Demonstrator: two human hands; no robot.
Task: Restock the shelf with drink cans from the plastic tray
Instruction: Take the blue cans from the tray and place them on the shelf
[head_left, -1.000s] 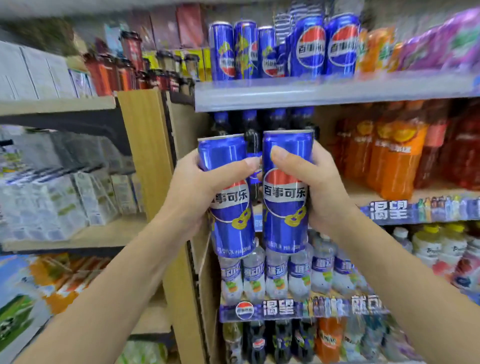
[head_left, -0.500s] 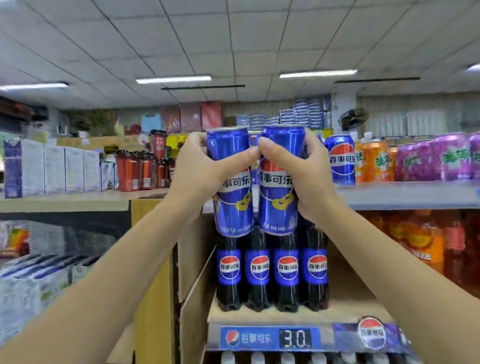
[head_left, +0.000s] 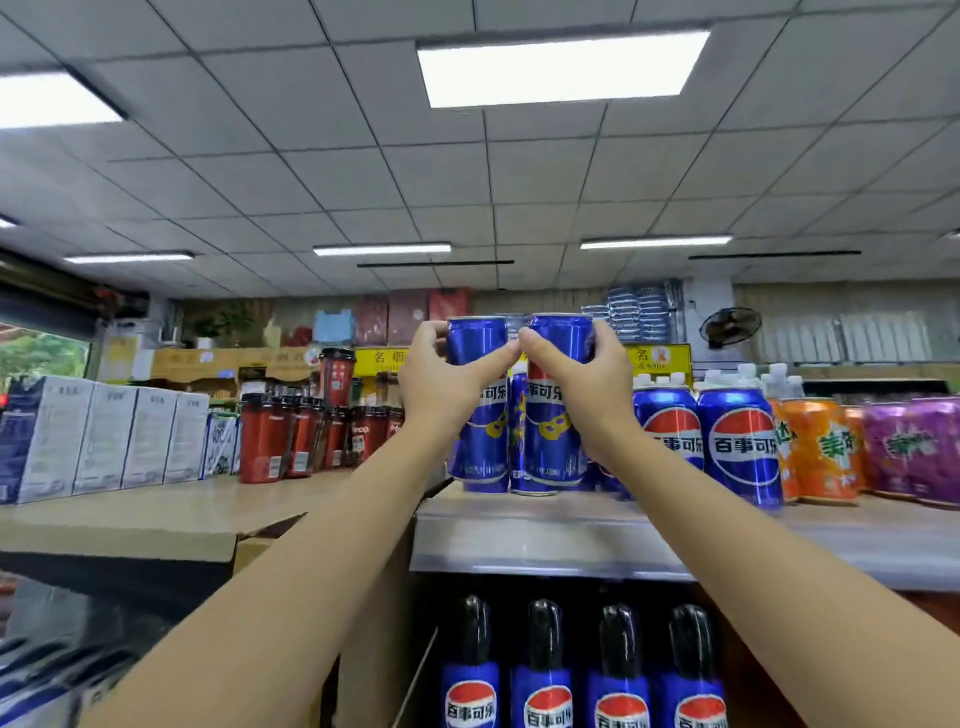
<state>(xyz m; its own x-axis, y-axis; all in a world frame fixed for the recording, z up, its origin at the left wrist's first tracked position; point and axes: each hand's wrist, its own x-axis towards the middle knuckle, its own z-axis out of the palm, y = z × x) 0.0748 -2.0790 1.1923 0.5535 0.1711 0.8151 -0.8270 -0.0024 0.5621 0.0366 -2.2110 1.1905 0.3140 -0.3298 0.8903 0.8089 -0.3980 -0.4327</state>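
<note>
Two tall blue cola cans stand side by side at the left end of the top shelf (head_left: 545, 535). My left hand (head_left: 441, 389) is wrapped around the left can (head_left: 480, 447). My right hand (head_left: 587, 384) grips the right can (head_left: 550, 441). Both cans are upright, and their bases sit at or just above the shelf surface. My thumbs meet between the two cans. The plastic tray is not in view.
Right of the held cans stand more blue cola cans (head_left: 743, 452), then orange cans (head_left: 826, 452) and purple cans (head_left: 914, 447). Cola bottles (head_left: 545, 670) fill the shelf below. Red cups (head_left: 270, 441) and white cartons (head_left: 104, 436) stand on the wooden shelf at left.
Both hands lifted the two cans from chest height up to the top shelf and brought them down onto its left end. The view tilted up toward the ceiling.
</note>
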